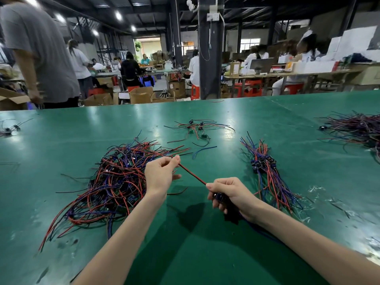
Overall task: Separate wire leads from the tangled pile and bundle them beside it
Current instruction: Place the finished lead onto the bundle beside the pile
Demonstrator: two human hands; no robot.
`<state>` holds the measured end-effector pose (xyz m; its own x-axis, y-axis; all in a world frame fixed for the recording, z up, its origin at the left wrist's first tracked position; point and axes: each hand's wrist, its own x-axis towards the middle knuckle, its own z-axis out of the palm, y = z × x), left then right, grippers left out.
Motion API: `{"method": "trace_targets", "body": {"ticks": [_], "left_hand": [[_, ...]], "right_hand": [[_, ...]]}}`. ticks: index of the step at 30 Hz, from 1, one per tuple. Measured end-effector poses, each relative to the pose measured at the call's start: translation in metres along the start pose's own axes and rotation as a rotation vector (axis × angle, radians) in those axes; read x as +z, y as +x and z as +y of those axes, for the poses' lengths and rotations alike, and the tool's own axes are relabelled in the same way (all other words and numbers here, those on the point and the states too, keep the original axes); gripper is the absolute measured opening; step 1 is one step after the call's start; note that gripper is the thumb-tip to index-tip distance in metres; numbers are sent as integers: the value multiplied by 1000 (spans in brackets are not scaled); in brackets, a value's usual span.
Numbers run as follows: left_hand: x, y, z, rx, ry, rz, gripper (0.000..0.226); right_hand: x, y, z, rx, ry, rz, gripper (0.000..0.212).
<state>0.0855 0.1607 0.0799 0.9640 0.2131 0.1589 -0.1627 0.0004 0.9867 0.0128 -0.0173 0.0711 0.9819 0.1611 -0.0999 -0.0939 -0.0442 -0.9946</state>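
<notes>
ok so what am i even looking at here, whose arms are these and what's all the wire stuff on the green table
There is no machine here. It is a single picture from a camera worn on a person's head, looking forward and down at their own two bare arms. The left hand pinches a red and black wire lead between thumb and fingertip. The right hand grips the same lead's other end, along with some small dark parts that are hard to make out. On the green table, the tangled pile lies to the left of the hands and a tidier bundle lies to the right. Farther back are a few loose leads, and another pile sits at the far right edge.
</notes>
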Motion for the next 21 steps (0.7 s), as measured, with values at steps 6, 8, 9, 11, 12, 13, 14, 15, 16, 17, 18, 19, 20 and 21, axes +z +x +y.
{"method": "trace_targets", "body": {"ticks": [6, 8, 9, 11, 12, 13, 14, 15, 16, 17, 18, 19, 20, 21], "left_hand": [[3, -1, 15, -266, -281, -21, 16], [3, -1, 21, -450, -455, -43, 17], [2, -2, 23, -564, -565, -73, 18], [1, -3, 25, -746, -758, -137, 21], [-1, -2, 25, -786, -802, -161, 22], [-1, -2, 24, -794, -811, -172, 22], [-1, -1, 23, -785, -801, -170, 21], [-1, -1, 23, -768, -782, -158, 21], [-1, -1, 22, -752, -765, -144, 22], [-1, -1, 22, -740, -755, -136, 22], [-1, -1, 21, -734, -751, -133, 23], [-1, -1, 21, -732, -751, -129, 24], [-1, -1, 20, -731, -752, -125, 24], [-1, 0, 20, -729, -752, -121, 25]], "right_hand": [[-1, 1, 2, -11, 11, 18, 33], [0, 2, 2, -8, 13, 21, 33], [0, 2, 2, -6, 12, 24, 33], [0, 2, 1, 1, 10, 29, 33], [0, 1, 1, 5, 11, 30, 33], [0, 1, 1, 7, 13, 30, 33], [0, 1, 1, 7, 14, 30, 33], [0, 1, 1, 8, 13, 29, 33], [-1, 1, 1, 8, 11, 28, 34], [-1, 1, 1, 8, 10, 26, 34], [0, 1, 1, 9, 11, 24, 34], [0, 1, 0, 10, 12, 22, 34], [0, 1, 0, 10, 11, 20, 35], [0, 2, 1, 11, 10, 19, 35]]}}
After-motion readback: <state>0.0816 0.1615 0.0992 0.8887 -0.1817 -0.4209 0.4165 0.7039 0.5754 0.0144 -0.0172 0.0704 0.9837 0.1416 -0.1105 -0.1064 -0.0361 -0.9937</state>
